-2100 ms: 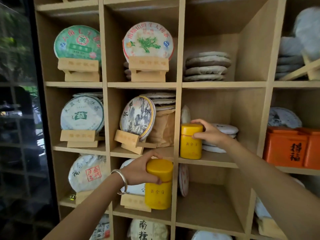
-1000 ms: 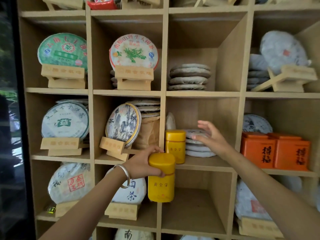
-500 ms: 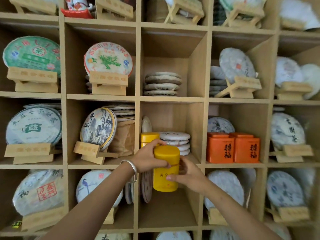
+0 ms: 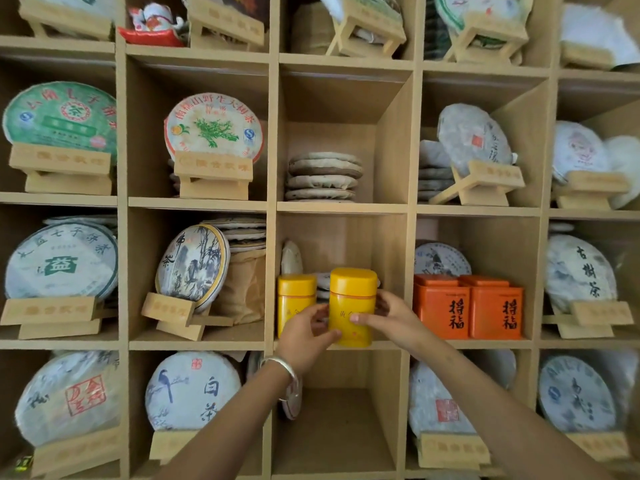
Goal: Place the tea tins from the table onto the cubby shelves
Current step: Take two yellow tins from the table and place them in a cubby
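Two yellow tea tins are in the middle cubby of the wooden cubby shelves (image 4: 341, 207). The first yellow tin (image 4: 294, 296) stands upright at the cubby's left. The second yellow tin (image 4: 353, 299) is upright just to its right, at the shelf's front edge. Both hands hold this second tin. My left hand (image 4: 306, 337), with a silver bangle on the wrist, grips its lower left side. My right hand (image 4: 391, 318) grips its right side, thumb across the front. Whether the tin's base rests on the shelf I cannot tell.
A stack of wrapped tea cakes (image 4: 323, 282) lies behind the tins. Two orange tins (image 4: 467, 306) stand in the cubby to the right. Round tea cakes on wooden stands (image 4: 192, 268) fill the surrounding cubbies. The cubby below (image 4: 336, 427) holds a cake at its left wall.
The second tin has risen from in front of the lower cubby into the middle cubby beside the first tin. My right hand moved from the tin's lower side to its right side.
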### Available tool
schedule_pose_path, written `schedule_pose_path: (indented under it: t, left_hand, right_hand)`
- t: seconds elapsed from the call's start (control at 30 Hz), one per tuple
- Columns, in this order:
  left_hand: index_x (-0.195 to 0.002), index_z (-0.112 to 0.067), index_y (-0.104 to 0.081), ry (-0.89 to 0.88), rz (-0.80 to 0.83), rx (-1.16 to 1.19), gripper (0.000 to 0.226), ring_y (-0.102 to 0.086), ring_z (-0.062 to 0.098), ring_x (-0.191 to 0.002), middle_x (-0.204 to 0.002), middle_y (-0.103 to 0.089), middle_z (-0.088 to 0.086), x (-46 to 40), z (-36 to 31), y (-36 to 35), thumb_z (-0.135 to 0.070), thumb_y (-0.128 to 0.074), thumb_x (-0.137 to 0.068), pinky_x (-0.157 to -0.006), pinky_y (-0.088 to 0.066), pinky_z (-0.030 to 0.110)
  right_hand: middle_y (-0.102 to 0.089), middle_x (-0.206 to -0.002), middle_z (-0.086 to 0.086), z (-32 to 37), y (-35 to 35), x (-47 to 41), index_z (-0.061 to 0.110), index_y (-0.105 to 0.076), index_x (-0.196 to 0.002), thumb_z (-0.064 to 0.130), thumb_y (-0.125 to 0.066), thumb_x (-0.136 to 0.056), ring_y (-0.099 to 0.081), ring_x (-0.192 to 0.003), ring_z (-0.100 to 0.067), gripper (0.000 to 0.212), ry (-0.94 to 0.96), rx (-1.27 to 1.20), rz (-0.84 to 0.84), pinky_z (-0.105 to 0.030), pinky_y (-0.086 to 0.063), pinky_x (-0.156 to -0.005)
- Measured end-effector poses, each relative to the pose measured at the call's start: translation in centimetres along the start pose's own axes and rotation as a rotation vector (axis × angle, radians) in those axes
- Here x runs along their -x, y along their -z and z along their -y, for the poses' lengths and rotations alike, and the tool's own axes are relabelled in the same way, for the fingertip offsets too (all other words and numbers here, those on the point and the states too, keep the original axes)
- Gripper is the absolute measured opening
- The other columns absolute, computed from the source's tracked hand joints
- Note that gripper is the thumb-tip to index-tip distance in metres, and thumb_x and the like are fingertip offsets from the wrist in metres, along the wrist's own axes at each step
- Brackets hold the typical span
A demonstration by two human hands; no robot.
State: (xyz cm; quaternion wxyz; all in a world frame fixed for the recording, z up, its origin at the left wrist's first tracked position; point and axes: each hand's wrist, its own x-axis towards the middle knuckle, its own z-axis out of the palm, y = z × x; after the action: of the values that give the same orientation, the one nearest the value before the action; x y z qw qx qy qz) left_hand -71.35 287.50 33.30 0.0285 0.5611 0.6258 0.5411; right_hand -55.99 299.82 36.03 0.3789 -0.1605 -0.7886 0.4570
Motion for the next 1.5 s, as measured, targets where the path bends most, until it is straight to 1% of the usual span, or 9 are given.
schedule_pose_path:
  t: [0.17, 0.33, 0.43, 0.57, 0.67, 0.77, 0.87, 0.97, 1.5]
  left_hand:
    - [-0.131, -0.013, -0.053, 0.015, -0.113, -0.05, 0.051, -0.061, 0.007, -0.096, -0.115, -0.066, 0.002, -1.0, 0.9, -1.8, -0.017, -0.072, -0.083, -0.085, -0.053, 0.027]
    - [-0.131, -0.012, -0.055, 0.026, -0.139, -0.088, 0.052, -0.064, 0.013, -0.102, -0.118, -0.067, 0.003, -1.2, 2.6, -2.8, -0.02, -0.073, -0.082, -0.087, -0.053, 0.028]
    - [-0.131, -0.012, -0.055, 0.024, -0.155, -0.127, 0.053, -0.063, 0.014, -0.102, -0.121, -0.064, 0.003, -1.2, 3.3, -2.9, -0.021, -0.073, -0.082, -0.087, -0.054, 0.03]
    - [-0.126, -0.016, -0.057, 0.015, -0.209, -0.218, 0.047, -0.063, 0.005, -0.087, -0.114, -0.064, -0.002, -1.5, 3.6, -2.9, -0.025, -0.073, -0.082, -0.069, -0.048, 0.008]
    - [-0.116, -0.021, -0.059, 0.029, -0.235, -0.303, 0.037, -0.057, -0.002, -0.068, -0.095, -0.06, -0.011, -1.4, 3.5, -2.9, -0.031, -0.07, -0.083, -0.054, -0.04, 0.005]
    - [-0.11, -0.024, -0.057, 0.037, -0.238, -0.382, 0.032, -0.057, -0.001, -0.068, -0.089, -0.058, -0.013, -1.1, 3.4, -2.9, -0.036, -0.068, -0.083, -0.058, -0.045, 0.013]
    - [-0.11, -0.025, -0.057, 0.033, -0.223, -0.451, 0.031, -0.061, 0.008, -0.084, -0.096, -0.062, -0.012, -0.7, 3.6, -2.9, -0.039, -0.066, -0.084, -0.067, -0.05, 0.025]
    - [-0.109, -0.024, -0.058, 0.049, -0.233, -0.464, 0.028, -0.062, 0.009, -0.092, -0.1, -0.065, -0.01, -0.5, 3.8, -3.0, -0.039, -0.064, -0.086, -0.068, -0.047, 0.023]
    - [-0.101, -0.024, -0.059, 0.111, -0.237, -0.517, 0.02, -0.063, 0.011, -0.087, -0.093, -0.066, -0.01, -0.9, 3.6, -3.1, -0.039, -0.062, -0.088, -0.064, -0.047, 0.025]
  right_hand:
    - [-0.058, -0.119, 0.001, -2.4, 0.1, -2.7, 0.028, -0.043, -0.113, 0.025, -0.084, -0.07, -0.059, -0.106, -0.011, 0.061, -0.048, -0.033, -0.045, -0.02, -0.052, -0.074]
    - [-0.057, -0.115, 0.006, -4.4, -0.4, -3.5, 0.033, -0.045, -0.108, 0.047, -0.084, -0.053, -0.059, -0.102, -0.007, 0.069, -0.043, -0.048, -0.012, -0.015, -0.052, -0.062]
    - [-0.056, -0.117, 0.008, -5.3, -0.8, -3.7, 0.036, -0.042, -0.114, 0.055, -0.083, -0.052, -0.058, -0.104, -0.008, 0.077, -0.03, -0.016, -0.002, -0.017, -0.053, -0.064]
    - [-0.059, -0.115, 0.01, -5.8, -1.4, -3.6, 0.03, -0.045, -0.12, 0.06, -0.08, -0.056, -0.059, -0.106, -0.009, 0.079, 0.029, 0.098, -0.087, -0.029, -0.055, -0.082]
    - [-0.06, -0.106, 0.013, -5.9, -1.6, -3.0, 0.033, -0.048, -0.111, 0.055, -0.077, -0.069, -0.06, -0.094, 0.002, 0.056, 0.123, 0.275, -0.165, -0.016, -0.052, -0.069]
    - [-0.057, -0.097, 0.02, -6.6, -1.6, -1.7, 0.037, -0.046, -0.108, 0.048, -0.078, -0.072, -0.056, -0.089, 0.011, 0.049, 0.176, 0.399, -0.167, -0.007, -0.045, -0.064]
    - [-0.055, -0.098, 0.02, -7.4, -1.5, -0.6, 0.032, -0.048, -0.111, 0.041, -0.074, -0.077, -0.055, -0.092, 0.003, 0.044, 0.183, 0.49, -0.158, -0.01, -0.041, -0.071]
    - [-0.059, -0.096, 0.014, -7.6, -1.3, -0.6, 0.028, -0.051, -0.108, 0.035, -0.075, -0.079, -0.056, -0.092, 0.0, 0.038, 0.177, 0.483, -0.152, -0.01, -0.041, -0.073]
    - [-0.063, -0.099, 0.007, -7.8, -2.2, -1.8, 0.017, -0.058, -0.112, 0.032, -0.073, -0.08, -0.059, -0.092, -0.004, 0.038, 0.135, 0.503, -0.176, -0.019, -0.048, -0.076]
